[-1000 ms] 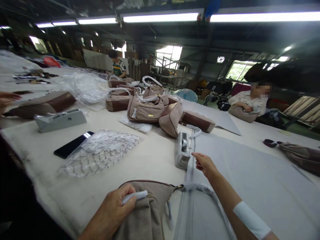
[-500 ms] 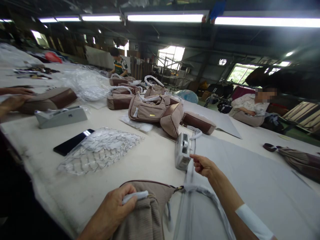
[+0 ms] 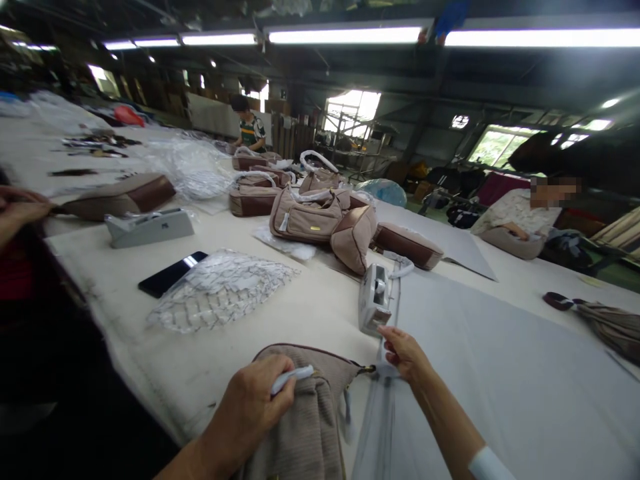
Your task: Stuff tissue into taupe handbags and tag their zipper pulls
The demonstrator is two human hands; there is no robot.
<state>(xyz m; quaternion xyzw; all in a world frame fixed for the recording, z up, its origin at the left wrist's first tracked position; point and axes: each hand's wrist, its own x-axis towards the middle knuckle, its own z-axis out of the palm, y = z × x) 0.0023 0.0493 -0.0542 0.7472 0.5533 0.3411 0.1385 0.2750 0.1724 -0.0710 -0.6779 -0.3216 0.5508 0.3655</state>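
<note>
A beige corduroy handbag [image 3: 305, 413] lies at the table's near edge in front of me. My left hand [image 3: 263, 393] rests on it, thumb and fingers closed round a white wrapped strip [image 3: 291, 379] that looks like a covered zipper pull. By the near end of a grey tape dispenser [image 3: 374, 300], my right hand [image 3: 404, 353] has its thumb and forefinger pinched together. Whatever lies between those fingertips is too small to make out. The bag's white-wrapped strap [image 3: 385, 369] runs from a metal ring and passes behind my right hand.
Several finished handbags [image 3: 310, 217] stand beyond the dispenser. To the left lie a clear plastic bag [image 3: 225, 290], a black phone [image 3: 173, 273] and a second tape dispenser [image 3: 150, 229]. A co-worker's hands [image 3: 20, 210] hold a bag at far left. Grey sheeting [image 3: 490, 353] covers the right side.
My right hand has drawn slightly toward me, near the handbag's strap ring. My left hand keeps its hold on the wrapped strip. The whole view has swung a little left.
</note>
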